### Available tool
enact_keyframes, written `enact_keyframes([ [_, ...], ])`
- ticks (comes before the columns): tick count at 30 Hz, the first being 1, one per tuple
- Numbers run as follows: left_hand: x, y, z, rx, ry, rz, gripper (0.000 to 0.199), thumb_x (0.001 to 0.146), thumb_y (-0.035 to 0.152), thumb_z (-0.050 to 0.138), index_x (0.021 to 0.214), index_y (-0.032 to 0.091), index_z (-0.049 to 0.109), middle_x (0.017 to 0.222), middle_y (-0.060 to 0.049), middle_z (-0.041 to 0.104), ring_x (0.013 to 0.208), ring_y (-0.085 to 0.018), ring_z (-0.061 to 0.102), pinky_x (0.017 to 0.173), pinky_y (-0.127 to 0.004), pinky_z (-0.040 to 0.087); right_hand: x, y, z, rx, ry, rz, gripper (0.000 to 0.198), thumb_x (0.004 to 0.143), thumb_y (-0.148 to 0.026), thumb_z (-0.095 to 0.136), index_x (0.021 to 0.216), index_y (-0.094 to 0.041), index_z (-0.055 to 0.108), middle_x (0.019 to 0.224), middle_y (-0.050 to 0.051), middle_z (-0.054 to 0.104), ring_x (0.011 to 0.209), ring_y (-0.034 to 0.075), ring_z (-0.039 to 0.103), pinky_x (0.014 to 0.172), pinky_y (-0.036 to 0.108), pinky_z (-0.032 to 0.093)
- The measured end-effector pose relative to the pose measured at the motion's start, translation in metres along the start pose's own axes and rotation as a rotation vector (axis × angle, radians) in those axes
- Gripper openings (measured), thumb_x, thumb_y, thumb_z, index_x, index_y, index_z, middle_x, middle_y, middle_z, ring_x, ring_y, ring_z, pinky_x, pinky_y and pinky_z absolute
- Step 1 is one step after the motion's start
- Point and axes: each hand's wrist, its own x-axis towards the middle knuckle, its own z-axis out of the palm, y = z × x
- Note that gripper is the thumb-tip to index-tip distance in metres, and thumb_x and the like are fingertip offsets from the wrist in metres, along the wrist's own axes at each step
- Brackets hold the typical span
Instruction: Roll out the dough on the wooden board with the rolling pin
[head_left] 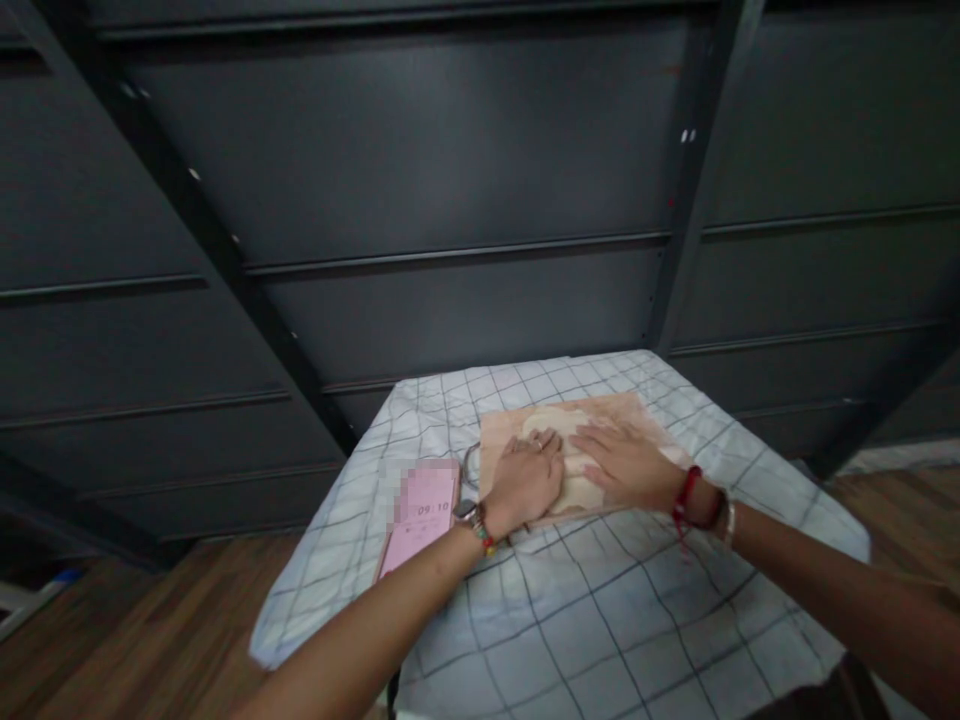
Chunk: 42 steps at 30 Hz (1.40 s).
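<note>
A pale, flattened piece of dough lies on a wooden board dusted with what looks like flour on its right side. My left hand, wearing a ring and a wristwatch, rests palm down on the left part of the dough. Its fingers point away from me and are slightly bent. Just to its right, my right hand lies flat across the dough with fingers stretched to the left. A red string bracelet and a pale bangle circle that wrist. Both palms cover much of the dough.
The board sits on a small table with a white checked cloth. A phone with a pink screen lies left of the board, beside its metal ring handle. Dark metal panels stand behind the table; wooden flooring shows below.
</note>
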Motion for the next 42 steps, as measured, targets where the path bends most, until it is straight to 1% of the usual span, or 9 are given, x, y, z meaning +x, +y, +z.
enact_keyframes([
  [4,-0.021,0.011,-0.001,-0.005,0.082,-0.001,0.04,0.094,0.029,0.019,0.122,0.015,0.044,0.122,-0.008,0.055,0.112,-0.018,0.049,0.097,-0.035,0.033,-0.021,-0.012,0.0,0.002,0.072,-0.037,0.049,0.089,-0.036,0.032,0.131,-0.013,0.044,0.135,0.012,0.044,0.128,0.026,0.034,0.103,0.046,0.026],
  [9,0.027,-0.007,-0.002,0.05,0.024,-0.132,0.04,0.093,0.025,0.018,0.104,0.012,0.055,0.111,-0.011,0.06,0.104,-0.02,0.054,0.091,-0.034,0.038,0.025,0.006,-0.012,0.116,-0.021,0.123,0.05,0.093,-0.036,0.022,0.132,-0.013,0.043,0.136,0.011,0.043,0.125,0.025,0.039,0.103,0.042,0.028],
  [12,0.035,-0.015,0.001,0.032,-0.08,-0.143,0.041,0.092,0.023,0.018,0.108,0.01,0.054,0.117,-0.013,0.058,0.108,-0.02,0.053,0.09,-0.032,0.04,0.032,0.011,-0.011,0.13,-0.048,0.141,0.052,0.094,-0.039,0.019,0.133,-0.013,0.043,0.134,0.011,0.046,0.123,0.025,0.041,0.103,0.041,0.03],
  [18,0.022,-0.014,0.004,0.006,-0.039,-0.103,0.049,0.092,0.029,0.017,0.136,0.012,0.032,0.143,-0.009,0.032,0.131,-0.02,0.027,0.107,-0.041,0.02,0.012,0.003,-0.006,0.164,-0.053,0.099,0.05,0.091,-0.048,0.035,0.131,-0.018,0.044,0.135,0.011,0.044,0.123,0.026,0.04,0.104,0.046,0.027],
  [21,0.028,-0.015,0.003,-0.013,-0.115,-0.17,0.05,0.091,0.027,0.017,0.135,0.009,0.033,0.142,-0.012,0.033,0.13,-0.021,0.03,0.105,-0.041,0.023,0.015,0.004,-0.008,0.18,-0.037,0.1,0.045,0.088,-0.042,0.048,0.126,-0.018,0.047,0.131,0.01,0.045,0.116,0.025,0.045,0.097,0.049,0.034],
  [25,0.025,-0.015,0.002,-0.021,-0.08,-0.058,0.051,0.092,0.03,0.016,0.138,0.013,0.03,0.143,-0.008,0.032,0.133,-0.019,0.025,0.108,-0.039,0.019,0.016,0.005,-0.009,0.196,-0.027,0.087,0.035,0.089,-0.036,0.049,0.119,-0.019,0.051,0.126,0.009,0.048,0.11,0.021,0.049,0.093,0.045,0.039],
  [34,0.019,-0.013,0.001,-0.017,-0.052,-0.053,0.05,0.092,0.028,0.017,0.136,0.009,0.032,0.143,-0.01,0.032,0.131,-0.02,0.027,0.107,-0.039,0.02,0.011,0.006,-0.011,0.173,-0.017,0.059,0.039,0.088,-0.038,0.049,0.123,-0.019,0.049,0.13,0.009,0.045,0.114,0.023,0.046,0.096,0.048,0.036],
  [39,0.017,-0.008,0.001,0.01,-0.06,-0.177,0.048,0.091,0.025,0.018,0.13,0.005,0.039,0.137,-0.014,0.041,0.126,-0.021,0.037,0.103,-0.038,0.027,0.008,0.002,-0.01,0.149,0.005,0.03,0.047,0.09,-0.045,0.038,0.13,-0.02,0.045,0.136,0.008,0.043,0.123,0.029,0.039,0.104,0.049,0.026],
  [42,-0.004,-0.002,0.004,0.021,0.023,-0.102,0.048,0.093,0.028,0.018,0.133,0.009,0.037,0.139,-0.011,0.039,0.129,-0.021,0.032,0.104,-0.037,0.027,-0.005,-0.005,-0.005,0.118,0.006,-0.006,0.049,0.09,-0.04,0.032,0.131,-0.018,0.045,0.131,0.008,0.049,0.125,0.028,0.038,0.107,0.048,0.022],
])
